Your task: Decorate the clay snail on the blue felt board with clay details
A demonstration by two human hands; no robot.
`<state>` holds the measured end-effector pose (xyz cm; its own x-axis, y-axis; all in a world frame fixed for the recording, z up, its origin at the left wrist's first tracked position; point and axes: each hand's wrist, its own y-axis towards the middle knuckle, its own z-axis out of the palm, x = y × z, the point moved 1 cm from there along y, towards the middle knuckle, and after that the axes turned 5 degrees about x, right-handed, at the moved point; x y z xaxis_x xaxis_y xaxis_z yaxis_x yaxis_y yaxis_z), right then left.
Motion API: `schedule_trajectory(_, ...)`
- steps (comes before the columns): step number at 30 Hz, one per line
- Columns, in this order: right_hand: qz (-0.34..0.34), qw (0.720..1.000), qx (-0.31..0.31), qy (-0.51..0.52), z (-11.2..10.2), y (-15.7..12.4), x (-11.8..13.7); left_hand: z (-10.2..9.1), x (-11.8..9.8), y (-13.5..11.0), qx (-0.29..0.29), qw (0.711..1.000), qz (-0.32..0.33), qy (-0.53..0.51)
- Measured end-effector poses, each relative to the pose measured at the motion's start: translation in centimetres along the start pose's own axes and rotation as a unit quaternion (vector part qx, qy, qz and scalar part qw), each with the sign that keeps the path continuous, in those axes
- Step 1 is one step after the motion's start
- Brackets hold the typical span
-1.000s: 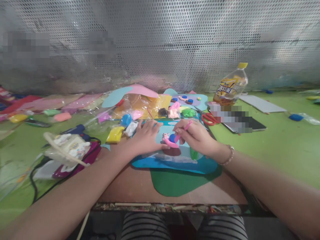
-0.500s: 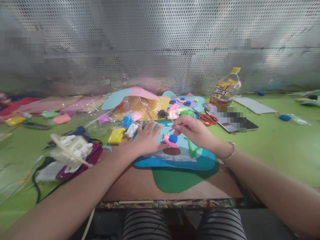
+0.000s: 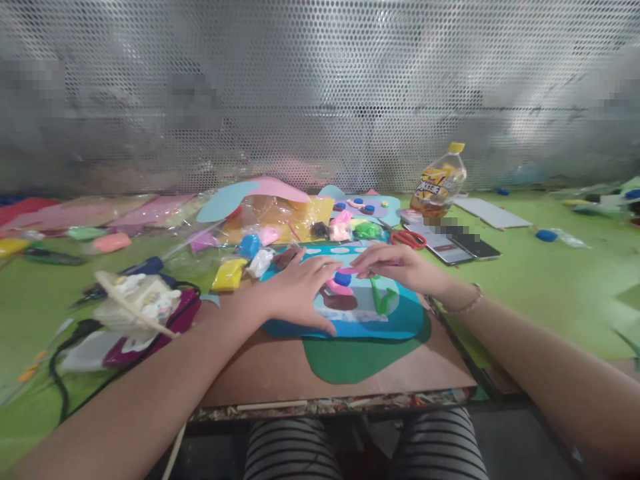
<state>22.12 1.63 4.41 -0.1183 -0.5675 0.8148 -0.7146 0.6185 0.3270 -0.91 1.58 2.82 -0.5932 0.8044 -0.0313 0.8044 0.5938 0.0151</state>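
Note:
A blue foam picture (image 3: 400, 327) lies on the brown board, bearing a pink clay snail (image 3: 341, 287) with a blue shell (image 3: 343, 279) and green clay strands (image 3: 383, 299). My left hand (image 3: 300, 287) rests over the picture's left part, thumb and fingers apart, nothing gripped; it hides the snail's head end. My right hand (image 3: 390, 263) pinches a thin pink clay tool (image 3: 349, 271), whose flat end is at the top of the shell. Whether the tool touches the shell I cannot tell.
Behind the picture are clay packets, yellow (image 3: 229, 275) and white (image 3: 261, 263), a green clay lump (image 3: 367, 230), red-handled scissors (image 3: 407, 238), phones (image 3: 440, 243) and a bottle (image 3: 440, 183). A cable and a pouch (image 3: 145, 303) lie left. A green sheet (image 3: 345, 363) sticks out below the picture.
My right hand has lowered the pink tool from above the picture to the blue shell. My left thumb has moved away from the snail toward the front, and the hand has spread wider.

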Motion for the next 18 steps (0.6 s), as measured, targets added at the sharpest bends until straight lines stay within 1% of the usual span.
schedule_trajectory(2,-0.015,0.998,-0.019,-0.051,0.2,-0.3,0.3,0.4,-0.1,0.0,0.016,1.0,-0.018,0.013)
schedule_trajectory(3,-0.015,0.999,-0.01,-0.051,0.3,-0.5,0.5,0.6,-0.1,0.0,0.025,0.999,-0.03,0.019)
schedule_trajectory(5,0.007,0.998,0.016,-0.061,0.4,-0.8,1.0,0.9,0.0,0.0,0.035,0.998,-0.046,0.029)
schedule_trajectory(6,0.016,0.998,0.012,-0.064,0.4,-1.0,1.2,1.0,0.1,0.0,0.035,0.998,-0.049,0.035)
schedule_trajectory(9,0.037,0.996,0.026,-0.07,0.4,-1.2,1.3,0.9,0.1,0.1,0.013,0.997,-0.049,0.053)
schedule_trajectory(12,0.056,0.994,0.036,-0.083,0.4,-1.2,0.8,0.7,-0.2,0.1,-0.006,0.997,-0.042,0.062)
schedule_trajectory(15,0.073,0.993,0.018,-0.087,0.6,-1.2,0.3,0.7,-0.4,0.1,-0.015,0.997,-0.039,0.067)
schedule_trajectory(18,0.098,0.991,-0.019,-0.084,0.8,-1.2,0.2,0.9,-0.6,0.4,-0.03,0.995,-0.053,0.076)
